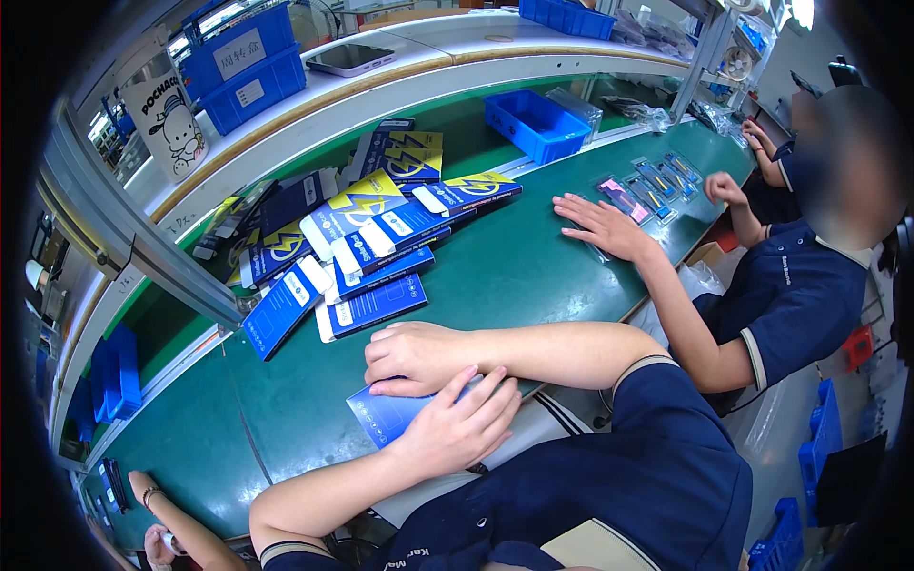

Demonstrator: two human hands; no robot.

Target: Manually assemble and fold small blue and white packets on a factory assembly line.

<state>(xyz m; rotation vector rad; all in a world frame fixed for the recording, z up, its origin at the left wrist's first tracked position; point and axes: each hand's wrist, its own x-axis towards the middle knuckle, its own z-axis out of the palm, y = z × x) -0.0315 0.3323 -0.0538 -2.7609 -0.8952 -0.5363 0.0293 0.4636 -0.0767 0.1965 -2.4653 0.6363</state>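
Both hands were on one flat blue packet [388, 416] lying at the near edge of the green counter [533, 276]. The left hand [455, 430] lay over the packet's near right part, fingers spread flat, a wide grip that pressed rather than pinched. The right hand [416, 357] crossed in from the right, fingers curled down onto the packet's far edge; can't tell whether that grip actually closed on it. The packet's left corner showed clear of both hands. Just beyond the packet sat a loose pile of blue-and-yellow boxes [367, 238], overlapping, some flat and some tilted, running up toward the grey rail [143, 247]. Further back and right of the packet stood an empty blue bin [536, 124] on the counter. On the white shelf [419, 67] above lay a phone-like slab [350, 59], with stacked blue crates [238, 67] to its left. Well right of the packet, a co-worker's hand [602, 226] rested flat on the counter next to small clear sleeves [652, 186]. Another person's hand [157, 547] showed at the near left of the packet, off the counter edge.
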